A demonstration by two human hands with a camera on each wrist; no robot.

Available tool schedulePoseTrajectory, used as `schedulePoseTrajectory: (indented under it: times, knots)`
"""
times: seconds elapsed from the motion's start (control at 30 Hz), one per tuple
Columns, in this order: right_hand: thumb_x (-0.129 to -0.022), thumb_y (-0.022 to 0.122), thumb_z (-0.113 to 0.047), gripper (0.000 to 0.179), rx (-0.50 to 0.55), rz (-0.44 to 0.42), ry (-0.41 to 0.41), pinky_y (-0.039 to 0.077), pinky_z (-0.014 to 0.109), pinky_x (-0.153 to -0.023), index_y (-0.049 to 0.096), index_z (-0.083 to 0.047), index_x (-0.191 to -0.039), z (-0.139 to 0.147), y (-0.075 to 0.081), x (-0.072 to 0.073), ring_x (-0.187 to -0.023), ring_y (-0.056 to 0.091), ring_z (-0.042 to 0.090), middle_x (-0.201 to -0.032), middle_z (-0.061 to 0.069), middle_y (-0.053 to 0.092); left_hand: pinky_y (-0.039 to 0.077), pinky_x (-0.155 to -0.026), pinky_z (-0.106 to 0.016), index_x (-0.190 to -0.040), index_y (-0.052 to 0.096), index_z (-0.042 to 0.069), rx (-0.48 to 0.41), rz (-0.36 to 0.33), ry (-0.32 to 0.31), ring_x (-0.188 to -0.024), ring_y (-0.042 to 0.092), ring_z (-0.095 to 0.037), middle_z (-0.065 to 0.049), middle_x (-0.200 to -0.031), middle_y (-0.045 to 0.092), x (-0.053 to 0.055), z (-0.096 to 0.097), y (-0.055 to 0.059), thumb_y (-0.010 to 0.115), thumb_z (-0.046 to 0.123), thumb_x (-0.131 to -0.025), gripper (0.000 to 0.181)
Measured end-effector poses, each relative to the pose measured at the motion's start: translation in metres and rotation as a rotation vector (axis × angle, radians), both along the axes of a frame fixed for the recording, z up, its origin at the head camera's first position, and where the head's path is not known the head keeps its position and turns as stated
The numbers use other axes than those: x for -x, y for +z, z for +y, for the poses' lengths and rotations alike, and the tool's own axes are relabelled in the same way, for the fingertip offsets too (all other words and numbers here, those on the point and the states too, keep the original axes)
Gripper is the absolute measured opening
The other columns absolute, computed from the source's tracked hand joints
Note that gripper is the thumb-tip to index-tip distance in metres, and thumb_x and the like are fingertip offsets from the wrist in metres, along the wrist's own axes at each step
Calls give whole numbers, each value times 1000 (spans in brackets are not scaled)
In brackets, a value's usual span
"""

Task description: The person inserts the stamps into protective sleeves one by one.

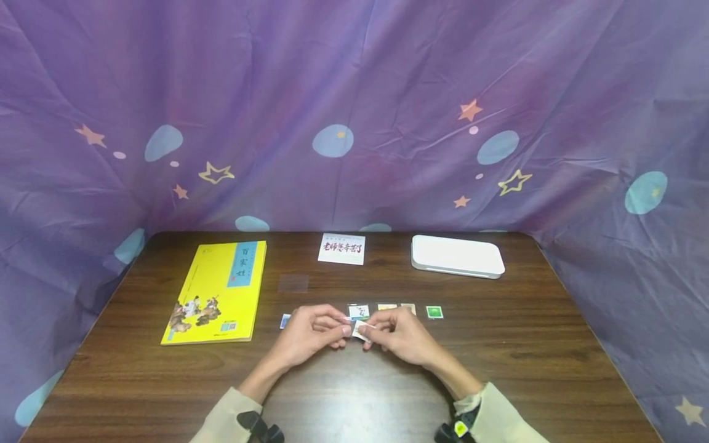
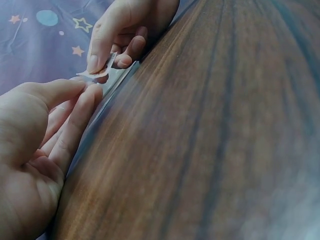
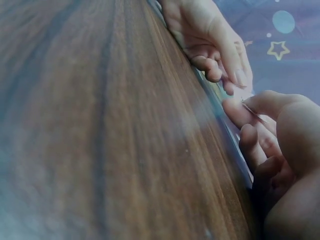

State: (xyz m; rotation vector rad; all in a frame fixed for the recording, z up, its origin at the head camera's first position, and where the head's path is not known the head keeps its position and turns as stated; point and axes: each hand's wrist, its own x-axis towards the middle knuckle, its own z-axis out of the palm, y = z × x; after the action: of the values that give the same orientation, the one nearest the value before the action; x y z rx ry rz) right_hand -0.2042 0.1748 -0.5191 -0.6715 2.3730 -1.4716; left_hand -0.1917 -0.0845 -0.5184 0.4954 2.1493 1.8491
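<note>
In the head view, my right hand (image 1: 400,332) pinches a small white stamp-like piece of paper (image 1: 360,329) between thumb and fingers, slightly tilted above the table. The left hand (image 1: 310,332) has its thumb and fingertips drawn close at the paper's left edge; whether they grip it is hidden. The left wrist view shows the right thumb on top of the paper (image 2: 100,74), with the left fingertips (image 2: 90,92) just beside it. Behind the hands lies a small picture stamp (image 1: 358,311); a blue one (image 1: 285,320) is partly covered by the left hand.
Two tan stamps (image 1: 387,307) and a green stamp (image 1: 434,312) lie to the right. A clear sheet (image 1: 293,283) lies farther back. Around the table stand a yellow book (image 1: 221,289), a white card with red writing (image 1: 341,248) and a white flat case (image 1: 457,255).
</note>
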Motion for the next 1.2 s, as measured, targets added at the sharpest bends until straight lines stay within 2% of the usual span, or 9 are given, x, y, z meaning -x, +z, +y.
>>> schedulePoseTrajectory:
  times: [0.17, 0.4, 0.53, 0.87, 1.07, 1.2]
  knots:
    - [-103, 77, -37, 18, 10, 6, -15, 49, 17, -45, 82, -21, -96, -1, -2, 0, -53, 57, 5, -78, -5, 82, 73, -74, -32, -113, 79, 7, 50, 27, 26, -80, 81, -18, -12, -101, 84, 0, 2, -2, 84, 19, -97, 21]
    - [-103, 76, -38, 17, 12, 7, -3, 49, 17, -48, 82, -23, -98, -2, -1, -1, -56, 58, 5, -81, -5, 82, 73, -73, -33, -113, 79, 5, 40, 3, 37, -82, 82, -21, -14, -102, 85, -1, 3, -2, 83, 18, -98, 21]
    - [-103, 76, -37, 17, 16, 1, -1, 49, 17, -49, 82, -23, -99, -2, 0, -1, -56, 59, 5, -81, -4, 82, 73, -73, -33, -113, 80, 7, 52, -3, 36, -82, 82, -20, -11, -101, 85, -1, 4, -2, 84, 17, -96, 20]
    - [-103, 76, -34, 13, 42, -12, -13, 53, 18, -48, 83, -23, -105, -1, -1, -1, -57, 60, 6, -83, -2, 83, 73, -76, -35, -119, 77, 8, 22, -9, 23, -84, 82, -21, -11, -105, 85, 1, 2, -1, 85, 15, -95, 27]
    - [-102, 78, -31, 15, 72, -24, -55, 63, 27, -52, 81, -17, -108, -1, 0, -1, -62, 67, 11, -89, 3, 83, 73, -77, -36, -121, 75, 4, -54, -71, 49, -83, 81, -22, -16, -108, 84, 1, 1, 1, 85, 11, -94, 29]
    - [-100, 80, -31, 17, 88, -34, -86, 64, 28, -53, 81, -14, -104, -1, 1, -1, -61, 67, 11, -89, 5, 84, 74, -77, -39, -120, 75, 2, -68, -85, 36, -84, 82, -22, -17, -108, 84, 1, 1, 0, 85, 12, -95, 29]
